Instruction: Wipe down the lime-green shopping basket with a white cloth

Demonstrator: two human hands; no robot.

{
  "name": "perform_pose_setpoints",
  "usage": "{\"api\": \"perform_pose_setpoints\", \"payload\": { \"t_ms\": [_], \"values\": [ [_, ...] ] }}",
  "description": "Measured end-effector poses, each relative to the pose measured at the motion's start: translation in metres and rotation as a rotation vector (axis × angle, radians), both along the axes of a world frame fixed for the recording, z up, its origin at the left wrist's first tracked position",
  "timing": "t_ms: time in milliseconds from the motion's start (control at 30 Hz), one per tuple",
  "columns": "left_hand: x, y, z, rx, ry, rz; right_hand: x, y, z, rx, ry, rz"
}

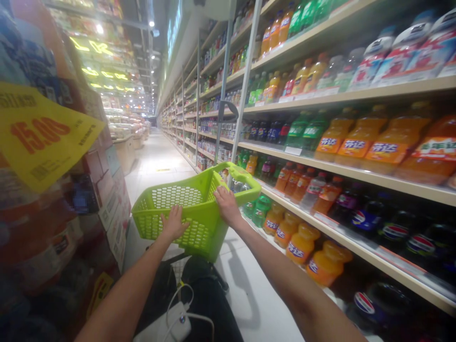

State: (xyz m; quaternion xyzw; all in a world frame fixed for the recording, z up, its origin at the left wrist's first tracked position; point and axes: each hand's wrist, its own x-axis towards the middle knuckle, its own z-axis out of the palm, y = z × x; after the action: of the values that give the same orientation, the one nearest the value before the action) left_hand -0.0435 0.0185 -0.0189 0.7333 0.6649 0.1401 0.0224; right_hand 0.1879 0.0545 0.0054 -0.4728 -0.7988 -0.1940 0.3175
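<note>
A bright green plastic shopping cart (199, 235) with a perforated basket stands right in front of my legs, turned so that its handle loop points to the right. My left hand (174, 223) lies against the near side of the basket, fingers spread. Over the rim beside the handle, the fingers of my right hand (226, 203) are curled, gripping the cart. The visible part of the basket's inside shows only green mesh wall; its floor is hidden by the near side.
Shelves (377, 173) of soft drinks run along the right, with orange soda bottles (299, 244) on the lowest level. Stacked goods with a yellow price sign (46, 135) stand close on the left. A pale tiled aisle (155, 154) stretches ahead. A white device (164, 325) with cables rests on my lap.
</note>
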Motion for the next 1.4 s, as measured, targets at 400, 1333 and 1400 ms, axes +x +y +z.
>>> {"api": "perform_pose_setpoints", "payload": {
  "t_ms": [400,1333,1400],
  "values": [
    [-0.005,0.013,-0.01,0.038,0.139,-0.014,0.032,0.024,-0.018,0.225,0.021,0.092],
    [-0.018,0.021,-0.013,0.013,0.245,0.096,-0.001,0.013,-0.081,0.213,0.239,0.058],
    [-0.019,0.02,-0.011,-0.02,0.248,0.093,-0.016,0.017,-0.096,0.162,0.183,0.096]
  ]
}}
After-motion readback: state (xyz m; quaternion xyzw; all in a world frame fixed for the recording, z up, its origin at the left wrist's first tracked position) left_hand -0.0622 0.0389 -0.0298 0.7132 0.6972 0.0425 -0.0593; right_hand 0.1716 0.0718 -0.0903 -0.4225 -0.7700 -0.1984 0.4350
